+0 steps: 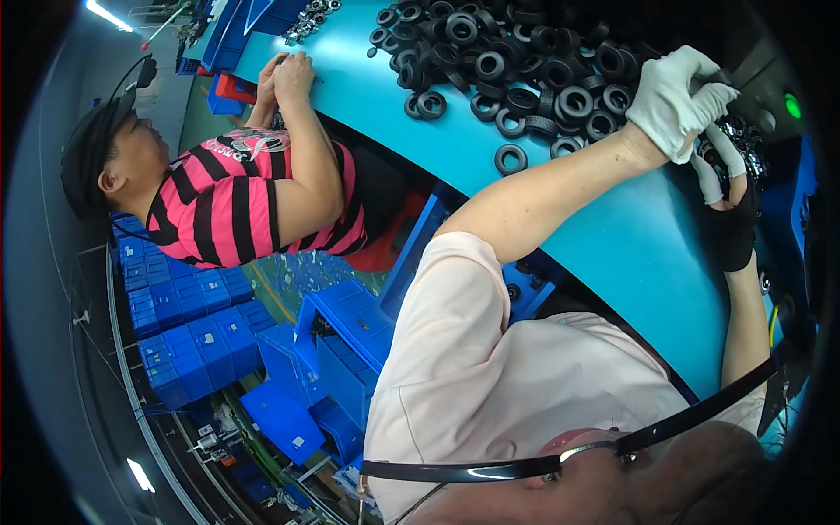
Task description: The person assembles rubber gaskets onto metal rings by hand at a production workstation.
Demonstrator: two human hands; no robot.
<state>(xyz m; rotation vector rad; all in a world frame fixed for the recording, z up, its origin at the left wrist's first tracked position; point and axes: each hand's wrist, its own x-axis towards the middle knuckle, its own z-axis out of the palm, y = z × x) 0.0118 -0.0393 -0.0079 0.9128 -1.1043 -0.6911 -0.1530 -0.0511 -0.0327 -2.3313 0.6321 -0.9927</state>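
Note:
My left hand (672, 107), in a white glove, is at the right end of the blue-green table (639, 254). Its fingers are bent and closed around something mostly hidden; a bit of dark surface shows beside them. Close below it is my right hand (731, 197), with a black covering over palm and wrist and white covers on the fingers. Those fingers curl up toward the left hand, and what they grip is hidden. Small shiny metal parts (748, 149) lie beside the right hand. A large heap of black rubber tyres (525, 74) spreads left of my hands.
At the left, a co-worker in a striped shirt (232, 206) works with both hands (289, 77) together at the same table. Blue bins (197, 341) are stacked behind. More blue boxes (350, 324) stand near my left elbow. A green light (792, 106) glows at far right.

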